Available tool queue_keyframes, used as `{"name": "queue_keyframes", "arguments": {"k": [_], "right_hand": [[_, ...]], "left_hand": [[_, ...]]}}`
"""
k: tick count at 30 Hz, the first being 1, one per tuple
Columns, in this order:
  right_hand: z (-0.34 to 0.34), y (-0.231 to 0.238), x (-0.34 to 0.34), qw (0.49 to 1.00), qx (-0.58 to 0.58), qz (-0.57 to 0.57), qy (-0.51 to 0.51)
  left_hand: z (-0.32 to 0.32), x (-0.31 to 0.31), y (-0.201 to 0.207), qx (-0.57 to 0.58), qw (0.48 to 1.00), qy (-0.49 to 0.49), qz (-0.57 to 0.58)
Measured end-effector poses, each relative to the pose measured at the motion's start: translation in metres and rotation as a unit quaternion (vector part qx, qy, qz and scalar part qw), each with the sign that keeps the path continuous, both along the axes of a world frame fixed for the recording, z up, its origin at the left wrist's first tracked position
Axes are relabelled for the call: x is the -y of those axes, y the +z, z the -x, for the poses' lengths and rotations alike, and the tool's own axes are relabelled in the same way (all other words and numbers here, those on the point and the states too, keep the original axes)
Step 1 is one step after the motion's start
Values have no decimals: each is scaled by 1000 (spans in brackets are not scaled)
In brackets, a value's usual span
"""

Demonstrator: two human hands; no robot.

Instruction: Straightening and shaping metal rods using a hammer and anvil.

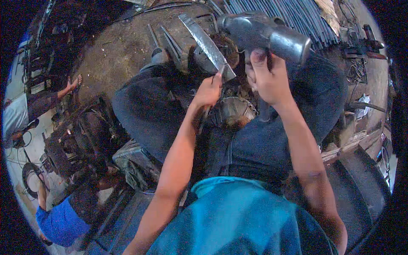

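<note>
My left hand is closed at the near end of a long, flat metal blade, which slants up and to the left. I cannot tell whether the fingers grip the blade directly or a thin tool clamped on it. My right hand wraps round a hammer's handle just under its big steel head, thumb upward. The hammer is raised in front of my right knee. Partly hidden beneath the blade, a round metal block stands between my legs. Closer to me lies another rounded metal piece.
Long-handled tongs lie by my left foot. A bundle of thin metal rods fills the far right floor. Metal scraps and tools line the right side. To the left, a person in a blue shirt and another person sit nearby.
</note>
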State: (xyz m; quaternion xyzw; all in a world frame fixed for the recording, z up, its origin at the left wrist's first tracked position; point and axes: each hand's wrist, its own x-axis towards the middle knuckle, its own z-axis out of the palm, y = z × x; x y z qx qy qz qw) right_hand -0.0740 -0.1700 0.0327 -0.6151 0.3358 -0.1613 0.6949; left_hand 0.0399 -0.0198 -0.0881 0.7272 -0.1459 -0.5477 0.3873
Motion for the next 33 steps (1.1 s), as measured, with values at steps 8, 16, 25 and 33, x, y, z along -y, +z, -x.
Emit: {"name": "queue_keyframes", "arguments": {"k": [8, 16, 25, 33], "right_hand": [[15, -110, -4, 922, -317, 183, 125], [11, -13, 14, 984, 92, -153, -13], [5, -95, -10, 961, -250, 90, 74], [7, 5, 4, 988, 87, -128, -17]], "left_hand": [[22, 11, 0, 110, 992, 53, -18], [-8, -4, -6, -325, 938, 113, 28], [0, -2, -11, -104, 989, 71, -76], [28, -15, 32, 350, 915, -135, -151]]}}
